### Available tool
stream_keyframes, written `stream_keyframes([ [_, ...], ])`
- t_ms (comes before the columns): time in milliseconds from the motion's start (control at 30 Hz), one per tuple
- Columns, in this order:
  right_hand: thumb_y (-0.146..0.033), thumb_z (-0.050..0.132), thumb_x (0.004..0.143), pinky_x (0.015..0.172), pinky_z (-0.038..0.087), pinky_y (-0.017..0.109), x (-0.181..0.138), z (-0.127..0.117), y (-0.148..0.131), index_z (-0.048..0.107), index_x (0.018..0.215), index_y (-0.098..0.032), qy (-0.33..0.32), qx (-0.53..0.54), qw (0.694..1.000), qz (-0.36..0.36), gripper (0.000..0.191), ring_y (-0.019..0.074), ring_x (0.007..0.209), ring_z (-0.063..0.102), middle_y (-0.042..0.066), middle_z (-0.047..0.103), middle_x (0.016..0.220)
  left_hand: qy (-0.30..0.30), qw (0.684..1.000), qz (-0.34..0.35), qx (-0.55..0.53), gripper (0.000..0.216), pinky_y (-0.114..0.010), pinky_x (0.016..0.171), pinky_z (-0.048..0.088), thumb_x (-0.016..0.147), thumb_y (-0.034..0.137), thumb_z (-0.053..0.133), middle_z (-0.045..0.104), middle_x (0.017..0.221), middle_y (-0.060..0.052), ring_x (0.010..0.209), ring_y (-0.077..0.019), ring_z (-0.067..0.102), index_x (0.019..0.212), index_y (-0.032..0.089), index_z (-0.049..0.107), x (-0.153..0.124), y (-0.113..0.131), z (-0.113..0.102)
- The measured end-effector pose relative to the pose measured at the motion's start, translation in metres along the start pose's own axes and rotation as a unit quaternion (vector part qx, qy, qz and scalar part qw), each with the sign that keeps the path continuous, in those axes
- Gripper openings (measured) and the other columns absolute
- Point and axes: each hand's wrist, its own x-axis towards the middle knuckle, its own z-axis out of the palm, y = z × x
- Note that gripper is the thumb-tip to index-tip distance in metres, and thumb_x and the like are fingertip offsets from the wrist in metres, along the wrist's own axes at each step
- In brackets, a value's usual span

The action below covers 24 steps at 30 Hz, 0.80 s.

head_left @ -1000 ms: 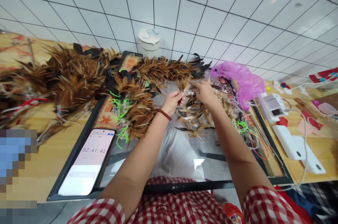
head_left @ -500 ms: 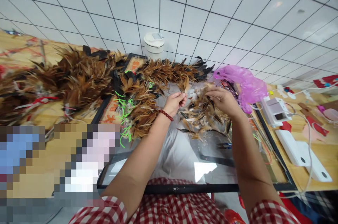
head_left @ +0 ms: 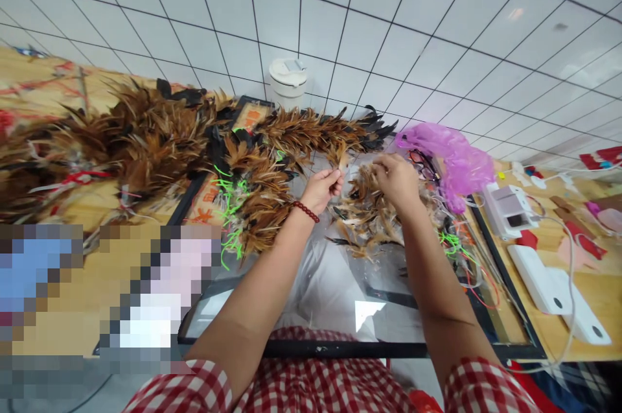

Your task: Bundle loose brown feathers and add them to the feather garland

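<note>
My left hand (head_left: 324, 187), with a dark red bead bracelet at the wrist, pinches a small bunch of brown feathers (head_left: 339, 155) that fan upward from the fingertips. To its right, my right hand (head_left: 399, 183) is above a heap of loose brown and black feathers (head_left: 369, 225) on the glass tabletop. Its fingers are curled together, and what sits between them is too small to make out. Left of my hands lie tied feather bundles (head_left: 265, 212) beside bright green ties (head_left: 230, 225). A long row of brown feathers (head_left: 311, 131) stretches along the back.
A pink plastic bag (head_left: 451, 160) and dark-framed glasses (head_left: 424, 165) lie back right. White power strips (head_left: 558, 293) and a cable occupy the right side. A white lidded container (head_left: 287, 83) stands by the tiled wall. More feather bundles (head_left: 150, 141) cover the left table.
My right hand has moved slightly left over the loose feathers, and its fingers have drawn together. Green ties at the right now show. My left hand keeps its hold on the feather bunch.
</note>
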Motion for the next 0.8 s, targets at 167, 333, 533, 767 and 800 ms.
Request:
stream_keyframes([
  [167,-0.039,0.061,0.081,0.065,0.041,0.03,-0.002,0.006,0.004,0.072,0.073,-0.02,-0.138,-0.033,0.989,0.05,0.024,0.0224,0.073,0.063,0.011,0.071,0.076,0.005,1.0,-0.006,-0.016,0.017,-0.017,0.048,0.035,0.075,0.022,0.074,0.055,0.058,0.002,0.048,-0.0041,0.048,0.074,0.011,0.061,-0.001,0.002,0.001],
  [333,-0.037,0.058,0.083,0.063,0.043,0.028,-0.008,-0.012,0.038,0.071,0.079,-0.019,-0.145,0.139,0.977,0.076,0.023,0.0185,0.065,0.059,0.004,0.068,0.071,0.007,0.999,-0.009,-0.031,0.015,-0.017,0.047,0.035,0.077,0.021,0.072,0.055,0.057,0.003,0.048,-0.0041,0.048,0.074,0.012,0.061,-0.001,0.003,0.001],
  [533,-0.027,0.065,0.079,0.085,0.047,0.036,-0.03,-0.016,0.016,0.07,0.109,-0.02,-0.091,0.105,0.986,-0.095,0.031,0.0261,0.097,0.061,0.012,0.067,0.103,0.014,0.999,0.004,-0.038,0.017,-0.017,0.047,0.035,0.075,0.022,0.074,0.054,0.057,0.003,0.048,-0.0039,0.047,0.074,0.012,0.061,0.001,0.003,0.001],
  [767,-0.026,0.055,0.087,0.082,0.045,0.031,-0.031,0.027,-0.015,0.073,0.086,-0.019,-0.12,0.216,0.964,-0.101,0.019,0.0188,0.084,0.061,0.007,0.068,0.088,0.012,1.0,0.021,-0.017,0.015,-0.018,0.049,0.037,0.077,0.022,0.073,0.057,0.057,0.002,0.048,-0.0046,0.049,0.075,0.011,0.062,0.001,-0.002,0.001],
  [800,-0.027,0.053,0.087,0.078,0.045,0.029,-0.028,0.027,-0.013,0.071,0.083,-0.019,-0.109,0.241,0.962,-0.068,0.02,0.0177,0.08,0.06,0.005,0.068,0.083,0.015,1.0,0.025,-0.008,0.016,-0.018,0.05,0.04,0.076,0.023,0.073,0.058,0.059,0.001,0.049,-0.0051,0.051,0.075,0.011,0.062,0.001,-0.003,0.001],
])
